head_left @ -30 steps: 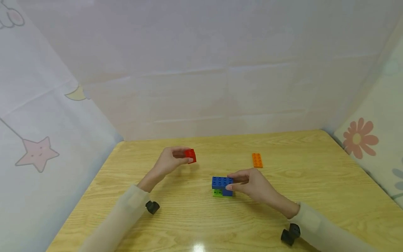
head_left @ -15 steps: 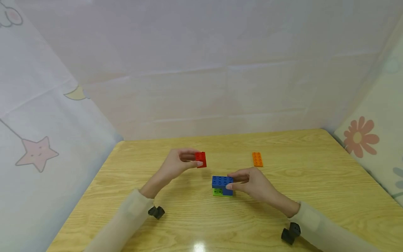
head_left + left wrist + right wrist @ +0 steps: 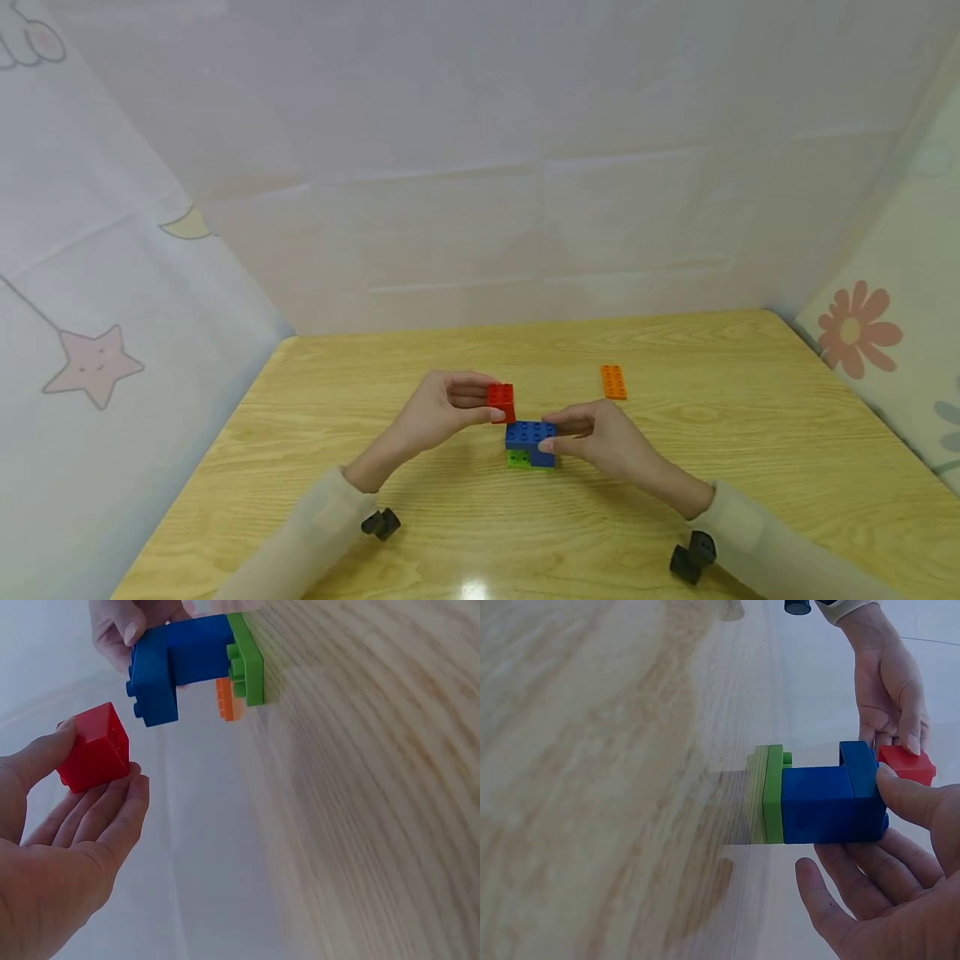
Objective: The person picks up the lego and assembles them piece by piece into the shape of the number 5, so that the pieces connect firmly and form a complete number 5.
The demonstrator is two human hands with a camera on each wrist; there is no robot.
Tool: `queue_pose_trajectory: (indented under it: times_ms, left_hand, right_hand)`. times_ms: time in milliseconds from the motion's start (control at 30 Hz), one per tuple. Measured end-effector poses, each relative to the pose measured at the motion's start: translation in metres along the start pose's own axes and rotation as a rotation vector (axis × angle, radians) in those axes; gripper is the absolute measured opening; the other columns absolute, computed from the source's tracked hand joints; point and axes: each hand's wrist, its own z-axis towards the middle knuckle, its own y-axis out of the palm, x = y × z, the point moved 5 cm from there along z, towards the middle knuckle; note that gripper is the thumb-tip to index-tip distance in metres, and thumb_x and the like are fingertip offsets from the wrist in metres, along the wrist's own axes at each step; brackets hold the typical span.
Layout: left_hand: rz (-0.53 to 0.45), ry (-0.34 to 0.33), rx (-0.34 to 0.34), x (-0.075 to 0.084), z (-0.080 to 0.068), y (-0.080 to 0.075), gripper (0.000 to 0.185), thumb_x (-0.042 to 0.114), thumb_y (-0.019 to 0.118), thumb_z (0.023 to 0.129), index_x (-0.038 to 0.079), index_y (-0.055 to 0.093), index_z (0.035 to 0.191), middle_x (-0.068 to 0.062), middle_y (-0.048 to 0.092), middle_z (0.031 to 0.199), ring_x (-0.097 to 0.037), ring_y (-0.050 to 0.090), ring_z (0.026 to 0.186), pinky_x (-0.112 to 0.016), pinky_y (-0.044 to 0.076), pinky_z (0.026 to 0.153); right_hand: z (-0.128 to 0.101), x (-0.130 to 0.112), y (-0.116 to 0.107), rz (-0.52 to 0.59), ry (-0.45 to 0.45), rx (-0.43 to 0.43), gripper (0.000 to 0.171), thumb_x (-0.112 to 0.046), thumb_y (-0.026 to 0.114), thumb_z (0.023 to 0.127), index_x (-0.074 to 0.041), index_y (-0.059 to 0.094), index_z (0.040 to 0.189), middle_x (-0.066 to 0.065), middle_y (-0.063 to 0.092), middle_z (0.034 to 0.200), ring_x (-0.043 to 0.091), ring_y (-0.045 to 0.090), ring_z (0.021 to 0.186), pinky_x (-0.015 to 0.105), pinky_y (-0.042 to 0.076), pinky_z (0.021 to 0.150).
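Note:
My left hand pinches a red building brick between thumb and fingers. In the left wrist view the red brick is in the air, apart from the blue bricks. My right hand grips the right end of a small stack on the table. At its base lies a green plate with studs showing at one side. A blue brick stands on the plate, and a longer blue brick sits across the top, overhanging the green studs.
An orange studded plate lies on the wooden table, behind my right hand. A pale cloth wall rises at the table's back edge, with printed cloth on both sides. A dark wrist camera is strapped at each sleeve.
My left hand has carried the red brick rightward and toward me, up to the left end of the blue brick. The right hand and the stack have stayed in place.

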Motion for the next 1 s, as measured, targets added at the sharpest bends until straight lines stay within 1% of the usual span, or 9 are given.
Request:
queue_pose_trajectory:
  times_ms: [267,433,567,700,1000]
  left_hand:
    - [0.048,0.028,-0.048,0.004,-0.003,0.013,0.045,0.025,0.081,0.094,0.010,0.069,0.135,-0.013,0.076,0.128,-0.026,0.076,0.114,-0.036,0.063,0.096]
    - [0.076,0.053,-0.047,0.002,-0.003,0.020,0.043,0.024,0.081,0.095,0.011,0.070,0.134,-0.013,0.077,0.125,-0.025,0.077,0.111,-0.032,0.064,0.092]
    - [0.153,0.078,-0.036,0.004,-0.005,0.027,0.045,0.027,0.079,0.097,0.010,0.069,0.137,-0.011,0.077,0.125,-0.023,0.077,0.111,-0.031,0.063,0.092]
    - [0.244,0.115,-0.016,0.009,-0.007,0.030,0.046,0.029,0.077,0.098,0.009,0.068,0.139,-0.008,0.078,0.125,-0.021,0.077,0.111,-0.034,0.063,0.094]
    - [0.339,0.193,-0.030,0.016,-0.007,0.037,0.043,0.023,0.073,0.101,0.007,0.067,0.141,-0.009,0.077,0.128,-0.020,0.077,0.113,-0.035,0.062,0.097]
  right_hand:
    - [0.000,0.001,0.000,0.014,0.000,-0.004,0.045,-0.035,0.084,0.091,-0.010,0.077,0.127,0.015,0.076,0.126,0.025,0.078,0.107,0.042,0.065,0.088]
    - [0.001,0.001,0.000,0.018,-0.006,-0.007,0.044,-0.035,0.083,0.092,-0.010,0.077,0.127,0.015,0.077,0.125,0.025,0.078,0.107,0.041,0.065,0.087]
    - [0.001,0.001,-0.001,0.011,-0.011,-0.006,0.044,-0.035,0.083,0.092,-0.010,0.077,0.127,0.015,0.077,0.125,0.026,0.078,0.108,0.041,0.065,0.088]
    - [0.001,0.000,-0.001,0.013,-0.019,-0.010,0.045,-0.035,0.083,0.092,-0.009,0.076,0.128,0.015,0.077,0.126,0.026,0.078,0.108,0.041,0.065,0.088]
    - [-0.001,0.002,-0.003,0.015,-0.014,-0.006,0.044,-0.035,0.083,0.092,-0.009,0.076,0.128,0.015,0.077,0.126,0.027,0.077,0.109,0.043,0.065,0.090]
